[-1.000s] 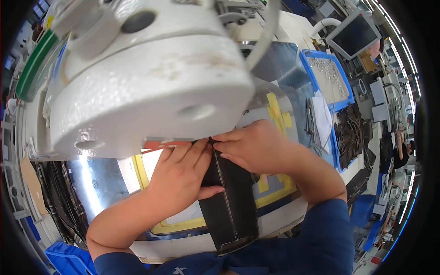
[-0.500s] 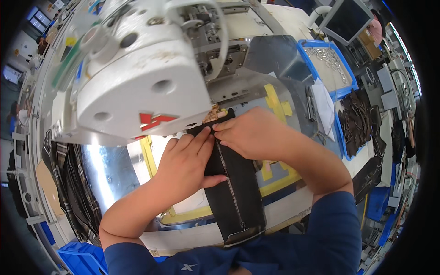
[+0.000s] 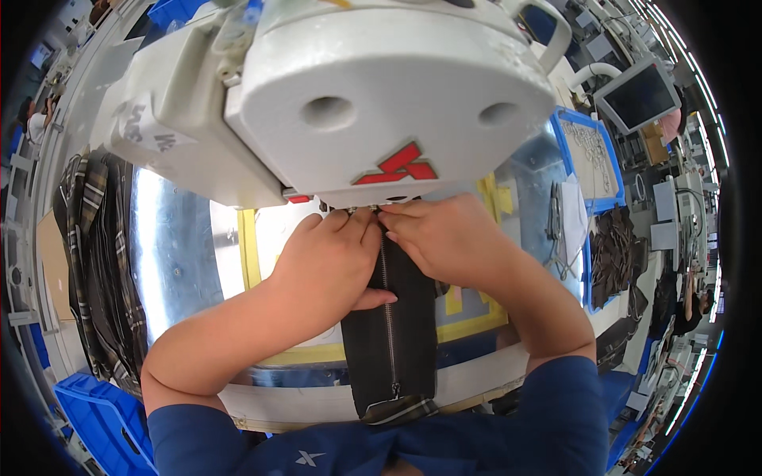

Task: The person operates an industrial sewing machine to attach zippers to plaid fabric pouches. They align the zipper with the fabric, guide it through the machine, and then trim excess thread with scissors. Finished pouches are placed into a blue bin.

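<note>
A black fabric piece with a metal zipper (image 3: 411,317) runs lengthwise from my body to beneath a white sewing machine head (image 3: 397,95). My left hand (image 3: 329,258) lies on its left side, fingertips near the upper part of the zipper and thumb stretched out to the teeth. From the right, my right hand (image 3: 440,238) has its thumb and fingers closed on the fabric, fingertips close to the left ones. The zipper slider (image 3: 395,389) sits at the near end, above a plaid edge. The machine head hides the needle area and the fabric's far end.
Dark plaid garments (image 3: 103,270) hang at the left, above a blue crate (image 3: 103,420). At right stand a blue tray (image 3: 556,131) of small metal parts and another of dark fabric pieces (image 3: 615,250). Scissors (image 3: 554,214) lie beside white paper (image 3: 573,214). Yellow tape (image 3: 476,321) marks the table.
My view has shifted, so the machine head now fills the upper middle and covers the mechanism seen before. Both hands keep nearly the same hold at the zipper's upper part.
</note>
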A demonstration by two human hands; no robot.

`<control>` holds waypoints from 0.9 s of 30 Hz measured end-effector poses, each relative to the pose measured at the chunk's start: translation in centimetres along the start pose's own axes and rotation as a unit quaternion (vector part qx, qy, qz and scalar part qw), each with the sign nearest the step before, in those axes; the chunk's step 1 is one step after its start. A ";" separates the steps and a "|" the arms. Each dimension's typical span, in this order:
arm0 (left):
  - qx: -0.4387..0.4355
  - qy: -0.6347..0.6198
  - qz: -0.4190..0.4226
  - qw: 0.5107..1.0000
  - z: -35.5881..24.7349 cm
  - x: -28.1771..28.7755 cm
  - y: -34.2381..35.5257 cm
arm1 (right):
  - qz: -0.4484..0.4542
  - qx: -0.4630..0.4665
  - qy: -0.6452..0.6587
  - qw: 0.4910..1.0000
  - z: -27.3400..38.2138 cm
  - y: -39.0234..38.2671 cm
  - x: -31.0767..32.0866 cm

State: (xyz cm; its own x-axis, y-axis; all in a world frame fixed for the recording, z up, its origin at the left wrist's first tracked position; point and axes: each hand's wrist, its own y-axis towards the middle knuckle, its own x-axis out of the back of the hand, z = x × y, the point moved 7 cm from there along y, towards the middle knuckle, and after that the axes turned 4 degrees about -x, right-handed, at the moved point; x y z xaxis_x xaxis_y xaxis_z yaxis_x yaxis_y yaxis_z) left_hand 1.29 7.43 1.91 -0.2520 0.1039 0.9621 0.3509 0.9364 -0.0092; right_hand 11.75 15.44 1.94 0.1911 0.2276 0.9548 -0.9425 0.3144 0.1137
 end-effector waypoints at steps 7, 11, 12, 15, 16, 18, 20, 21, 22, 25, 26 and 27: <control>-0.012 0.023 -0.060 0.998 0.2 0.3 -0.5 | 0.000 -0.002 -0.006 1.000 0.6 0.4 -0.1; 0.001 0.018 -0.046 0.999 0.5 0.5 -0.6 | -0.010 -0.006 -0.006 1.000 0.9 0.6 -0.6; 0.000 0.013 -0.046 0.999 0.6 0.5 -0.7 | -0.010 -0.006 -0.012 1.000 1.0 0.6 -0.6; -0.008 -0.010 -0.050 0.999 0.7 0.4 -0.5 | -0.013 -0.006 -0.025 1.000 0.8 0.3 -0.4; -0.012 -0.021 -0.052 0.998 0.7 0.4 -0.4 | -0.018 -0.006 -0.023 1.000 0.7 0.2 -0.3; -0.016 -0.028 -0.047 0.998 0.5 0.4 -0.2 | -0.027 -0.002 -0.018 0.999 0.6 -0.1 0.0; -0.012 -0.019 -0.035 0.999 0.2 0.5 0.0 | -0.037 0.005 -0.013 0.999 0.5 -0.3 0.0; -0.009 -0.007 -0.039 0.999 0.3 0.5 -0.1 | -0.032 0.007 -0.017 0.999 0.6 -0.2 0.0; -0.006 0.004 -0.043 0.999 0.3 0.4 -0.2 | -0.027 0.007 -0.022 0.999 0.8 -0.2 -0.1; 0.006 -0.003 -0.024 1.000 0.5 0.5 -0.2 | -0.023 0.009 -0.025 0.999 1.0 0.1 -0.3; 0.012 -0.013 -0.012 1.000 0.6 0.4 -0.2 | -0.022 0.010 -0.025 0.999 1.0 0.1 -0.4; 0.010 -0.007 -0.019 1.000 0.5 0.5 -0.2 | -0.023 0.009 -0.026 0.999 1.0 0.1 -0.3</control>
State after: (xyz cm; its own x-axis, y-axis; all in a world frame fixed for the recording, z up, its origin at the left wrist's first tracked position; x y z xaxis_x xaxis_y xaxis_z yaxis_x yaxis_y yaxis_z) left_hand 0.61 7.43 2.20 -0.2772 0.0725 0.9581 0.3232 0.9461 0.0219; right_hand 11.33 14.47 1.89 0.2201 0.1645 0.9615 -0.9378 0.3069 0.1622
